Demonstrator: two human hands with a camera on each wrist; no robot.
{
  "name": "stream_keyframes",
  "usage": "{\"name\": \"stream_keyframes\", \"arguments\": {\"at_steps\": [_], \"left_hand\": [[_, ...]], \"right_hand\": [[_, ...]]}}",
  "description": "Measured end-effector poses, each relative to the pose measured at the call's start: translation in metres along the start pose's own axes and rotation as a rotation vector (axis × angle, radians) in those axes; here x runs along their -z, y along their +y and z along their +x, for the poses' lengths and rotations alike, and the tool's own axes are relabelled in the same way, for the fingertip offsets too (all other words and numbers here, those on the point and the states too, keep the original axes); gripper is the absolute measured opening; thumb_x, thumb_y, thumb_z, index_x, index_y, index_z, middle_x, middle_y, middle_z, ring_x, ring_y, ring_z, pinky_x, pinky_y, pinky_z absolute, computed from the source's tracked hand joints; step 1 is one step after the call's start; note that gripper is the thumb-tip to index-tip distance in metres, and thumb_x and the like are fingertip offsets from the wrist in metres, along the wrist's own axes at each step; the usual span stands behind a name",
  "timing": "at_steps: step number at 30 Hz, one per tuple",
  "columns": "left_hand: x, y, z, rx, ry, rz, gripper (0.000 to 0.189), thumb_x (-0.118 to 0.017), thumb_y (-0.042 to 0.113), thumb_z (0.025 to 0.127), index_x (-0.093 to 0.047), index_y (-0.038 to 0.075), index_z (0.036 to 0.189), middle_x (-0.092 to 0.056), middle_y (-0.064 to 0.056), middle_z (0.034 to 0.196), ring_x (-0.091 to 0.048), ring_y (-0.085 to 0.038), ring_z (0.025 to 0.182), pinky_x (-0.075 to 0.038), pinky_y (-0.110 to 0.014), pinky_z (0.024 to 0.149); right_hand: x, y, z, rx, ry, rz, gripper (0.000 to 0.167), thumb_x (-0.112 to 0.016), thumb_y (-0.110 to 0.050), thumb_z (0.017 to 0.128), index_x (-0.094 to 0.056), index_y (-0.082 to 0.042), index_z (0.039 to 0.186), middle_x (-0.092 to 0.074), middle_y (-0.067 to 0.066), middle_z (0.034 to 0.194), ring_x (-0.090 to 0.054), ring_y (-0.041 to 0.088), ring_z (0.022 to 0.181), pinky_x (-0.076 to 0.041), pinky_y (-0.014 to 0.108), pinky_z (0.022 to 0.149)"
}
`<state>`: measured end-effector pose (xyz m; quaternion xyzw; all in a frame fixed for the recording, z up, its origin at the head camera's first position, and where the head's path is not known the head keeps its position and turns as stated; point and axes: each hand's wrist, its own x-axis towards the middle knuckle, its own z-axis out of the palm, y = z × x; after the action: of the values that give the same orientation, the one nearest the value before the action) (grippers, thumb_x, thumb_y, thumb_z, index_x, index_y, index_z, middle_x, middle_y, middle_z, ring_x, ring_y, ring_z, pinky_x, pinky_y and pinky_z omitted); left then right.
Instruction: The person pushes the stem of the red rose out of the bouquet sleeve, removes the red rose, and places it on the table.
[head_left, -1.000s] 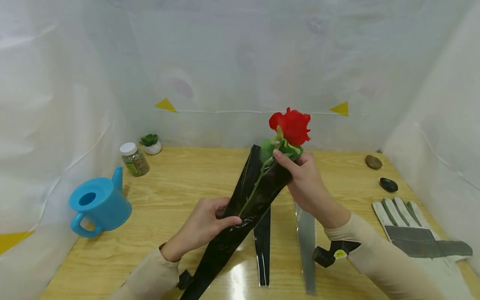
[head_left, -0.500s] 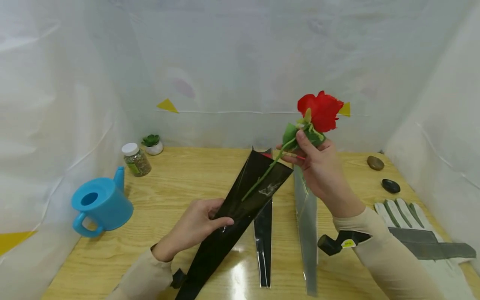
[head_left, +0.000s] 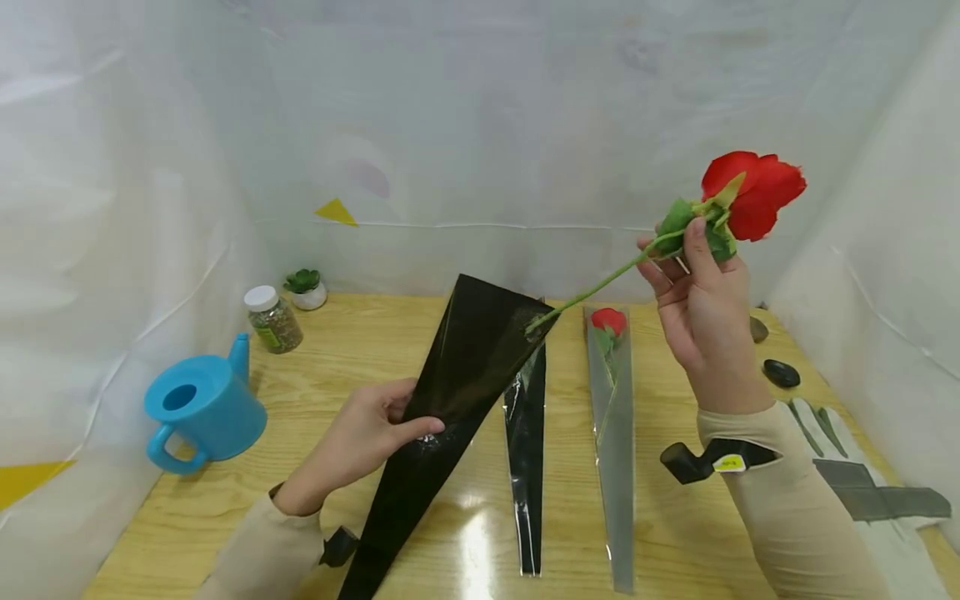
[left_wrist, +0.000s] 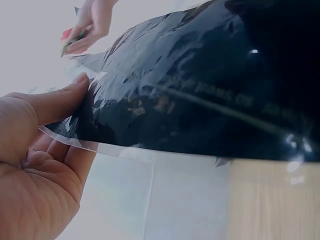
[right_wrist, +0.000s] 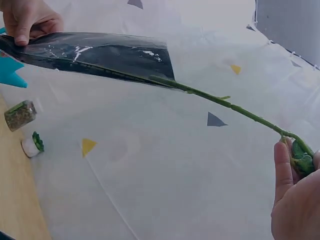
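My left hand (head_left: 356,442) pinches a black wrapping sleeve (head_left: 472,358) by its left edge, thumb on the front. The sleeve is raised at a slant, wide mouth up. Out to the right, my right hand (head_left: 708,325) pinches an artificial red rose (head_left: 757,192) just below its bloom, among the green leaves. From there the stem (right_wrist: 240,108) slopes down to the sleeve's mouth, its lower end overlapping the right corner. Whether that end is inside or in front, I cannot tell. The left wrist view shows pale lettering (left_wrist: 215,90) on the sleeve.
On the table lie a second black sleeve (head_left: 528,475) and a grey sleeve (head_left: 617,492) holding a red rose (head_left: 608,320). A blue watering can (head_left: 206,408), jar (head_left: 273,321) and potted succulent (head_left: 305,290) stand left. Stones (head_left: 782,372) and a glove (head_left: 843,467) lie right.
My right hand has moved up and to the right with the rose, drawing the stem along toward the sleeve's mouth. My left hand has shifted slightly left with the sleeve.
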<state>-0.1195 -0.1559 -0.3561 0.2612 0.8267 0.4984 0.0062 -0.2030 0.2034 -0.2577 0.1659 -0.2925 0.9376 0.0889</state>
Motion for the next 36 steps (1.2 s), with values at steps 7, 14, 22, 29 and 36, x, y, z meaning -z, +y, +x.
{"name": "stream_keyframes", "arguments": {"at_steps": [7, 14, 22, 29, 36], "left_hand": [[0.014, 0.002, 0.000, 0.022, 0.080, 0.028, 0.017, -0.074, 0.022, 0.089, -0.062, 0.013, 0.097, -0.024, 0.005, 0.064, -0.024, -0.013, 0.059, -0.030, -0.034, 0.058], [0.029, -0.001, 0.001, 0.083, 0.102, -0.004, 0.046, -0.074, 0.023, 0.089, -0.061, 0.015, 0.132, -0.062, 0.001, 0.074, -0.053, -0.017, 0.062, -0.042, -0.032, 0.057], [0.048, -0.020, 0.017, 0.160, 0.119, -0.125, 0.055, -0.074, 0.020, 0.090, -0.054, 0.011, 0.141, -0.070, -0.012, 0.110, -0.068, -0.024, 0.099, -0.052, -0.037, 0.087], [0.061, -0.044, 0.028, 0.345, 0.179, -0.082, 0.078, -0.076, 0.034, 0.088, -0.038, 0.004, 0.150, -0.061, -0.023, 0.118, -0.060, -0.032, 0.105, -0.047, -0.040, 0.094], [0.062, -0.081, 0.036, 0.394, 0.156, -0.238, 0.058, -0.074, 0.025, 0.091, -0.052, 0.011, 0.143, -0.068, -0.021, 0.109, -0.068, -0.026, 0.092, -0.052, -0.043, 0.085]], "right_hand": [[0.015, -0.010, 0.014, -0.032, 0.128, 0.175, 0.043, -0.063, -0.013, 0.094, -0.050, -0.001, 0.134, -0.063, 0.021, 0.102, -0.069, 0.031, 0.087, -0.056, 0.036, 0.075], [0.031, 0.005, 0.022, -0.085, 0.135, 0.103, 0.041, -0.065, -0.014, 0.094, -0.053, 0.000, 0.131, -0.064, 0.021, 0.099, -0.069, 0.030, 0.083, -0.057, 0.033, 0.072], [0.041, 0.063, 0.008, -0.392, 0.037, -0.365, 0.039, -0.066, -0.024, 0.096, -0.057, 0.000, 0.126, -0.069, 0.014, 0.101, -0.071, 0.022, 0.087, -0.056, 0.029, 0.074], [0.047, 0.113, -0.001, -0.652, -0.146, -0.599, 0.044, -0.063, -0.025, 0.099, -0.055, 0.005, 0.129, -0.067, 0.016, 0.109, -0.066, 0.032, 0.103, -0.053, 0.040, 0.087], [0.062, 0.162, -0.018, -0.843, -0.241, -0.710, 0.035, -0.062, -0.020, 0.100, -0.059, 0.006, 0.124, -0.066, 0.020, 0.107, -0.068, 0.032, 0.095, -0.047, 0.051, 0.093]]}}
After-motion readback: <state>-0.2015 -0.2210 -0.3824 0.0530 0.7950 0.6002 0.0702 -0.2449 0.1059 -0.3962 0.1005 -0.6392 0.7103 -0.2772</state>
